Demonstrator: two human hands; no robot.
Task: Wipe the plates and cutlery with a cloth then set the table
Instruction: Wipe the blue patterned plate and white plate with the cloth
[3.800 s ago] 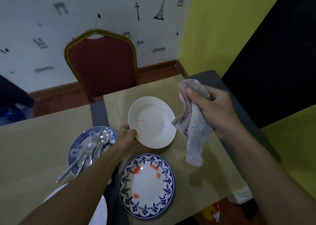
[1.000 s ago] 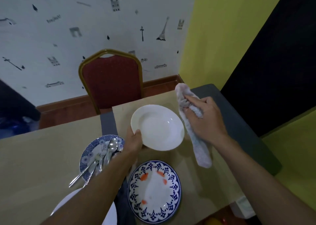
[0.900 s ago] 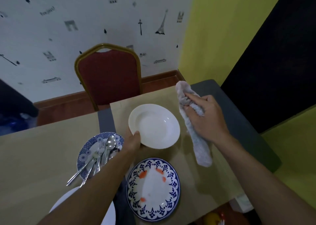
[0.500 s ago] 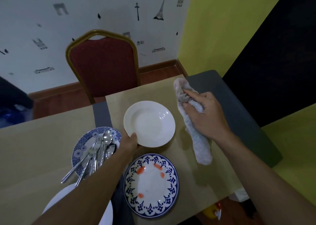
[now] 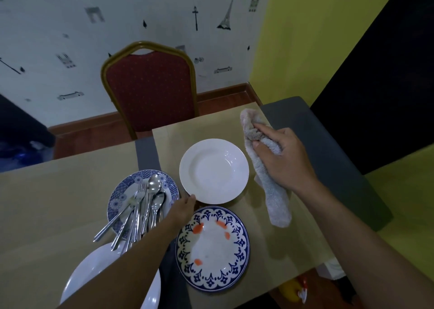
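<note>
1. Left hand (image 5: pixel 182 211): fingertips pinch the near rim of the white plate (image 5: pixel 214 170) resting on the surface (image 5: pixel 47 203).
2. Right hand (image 5: pixel 283 160): clenched around the cloth (image 5: pixel 273 191), just right of that plate.

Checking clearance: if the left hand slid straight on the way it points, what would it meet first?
The left hand already touches the white plate at its near rim, so it meets that first.

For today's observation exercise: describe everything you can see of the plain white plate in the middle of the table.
The white plate is round, glossy, ceramic-looking, with a broad flat rim around a shallow well. It looks clean and empty. It lies level on the tan table, its near-left rim at the fingertips of the left hand. The cloth in the right hand hangs just beside it.
</note>
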